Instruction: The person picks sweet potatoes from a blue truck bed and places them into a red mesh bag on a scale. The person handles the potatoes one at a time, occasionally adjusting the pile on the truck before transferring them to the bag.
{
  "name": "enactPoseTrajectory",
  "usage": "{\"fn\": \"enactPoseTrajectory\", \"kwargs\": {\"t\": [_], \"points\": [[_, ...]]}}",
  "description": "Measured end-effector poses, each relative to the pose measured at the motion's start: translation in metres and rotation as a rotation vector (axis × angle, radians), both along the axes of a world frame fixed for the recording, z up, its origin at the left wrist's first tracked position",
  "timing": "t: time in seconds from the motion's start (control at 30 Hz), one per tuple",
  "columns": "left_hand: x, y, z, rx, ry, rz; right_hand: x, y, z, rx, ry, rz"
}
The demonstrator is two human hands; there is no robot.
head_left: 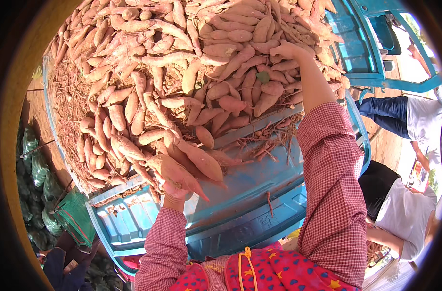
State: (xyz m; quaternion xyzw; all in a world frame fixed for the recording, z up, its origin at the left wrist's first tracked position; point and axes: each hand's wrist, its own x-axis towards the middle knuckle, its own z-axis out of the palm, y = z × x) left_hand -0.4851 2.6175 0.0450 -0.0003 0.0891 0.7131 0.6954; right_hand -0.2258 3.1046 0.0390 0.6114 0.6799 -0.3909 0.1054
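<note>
My left hand [175, 191] holds a large sweet potato [172, 169] from below, at the near edge of a big heap. Another large sweet potato [202, 160] lies just right of it, partly over the lowered blue tailgate [239, 189]. Farther off, my right hand [288, 50] reaches onto the heap with its fingers bent at the end of a sweet potato [265, 46]. Whether it grips that root is unclear. Loose soil and thin roots lie among the sweet potatoes.
The heap fills a blue truck bed, with the cab [377, 43] at the upper right. Root scraps [272, 145] lie along the tailgate hinge. A green mesh sack [73, 216] and filled plastic bags [37, 160] stand left. People [406, 214] are at the right; another person [66, 267] is lower left.
</note>
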Motion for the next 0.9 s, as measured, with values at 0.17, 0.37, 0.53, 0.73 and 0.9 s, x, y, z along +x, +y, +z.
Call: {"fn": "enactPoseTrajectory", "kwargs": {"t": [0.17, 0.37, 0.53, 0.73, 0.9], "points": [[0.002, -0.006, -0.029, -0.367, 0.045, 0.042, -0.010, -0.020, 0.004, 0.283, -0.346, 0.217], [0.007, 0.012, 0.010, -0.165, -0.045, 0.009, -0.005, -0.095, 0.013, 0.503, -0.310, 0.216], [0.004, 0.002, 0.018, -0.172, -0.088, 0.050, -0.010, -0.119, 0.014, 0.587, -0.301, 0.206], [0.005, 0.006, 0.033, -0.154, -0.138, 0.048, -0.035, -0.077, 0.039, 0.157, -0.598, 0.135], [0.002, 0.005, 0.050, -0.147, -0.163, 0.079, -0.018, -0.112, 0.037, 0.314, -0.417, 0.032]]}}
